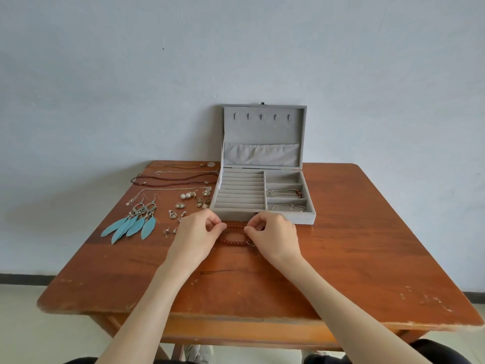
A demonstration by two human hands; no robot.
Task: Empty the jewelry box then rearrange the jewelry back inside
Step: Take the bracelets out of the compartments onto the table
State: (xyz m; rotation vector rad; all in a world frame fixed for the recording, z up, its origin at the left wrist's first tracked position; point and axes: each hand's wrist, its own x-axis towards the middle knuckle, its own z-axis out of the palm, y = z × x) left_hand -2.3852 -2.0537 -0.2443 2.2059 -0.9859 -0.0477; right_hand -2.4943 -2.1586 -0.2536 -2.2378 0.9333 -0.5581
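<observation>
A grey velvet jewelry box [288,218] stands open on the wooden table [354,245], its lid upright against the wall. Two thin bracelets [284,193] lie in its right-hand compartments; the ring rows on the left hold nothing. Just in front of the box, my left hand [195,236] and my right hand [274,233] each pinch one end of a red-brown beaded bracelet [235,241], stretched between them just above the tabletop. Left of the box lie teal feather earrings [133,223], small earrings and studs [181,206], and several necklaces [173,177].
The table stands against a pale blue wall. Its near edge [236,317] is chipped and worn. The right half of the tabletop is bare wood. My dark-clothed knees show below the table's front edge.
</observation>
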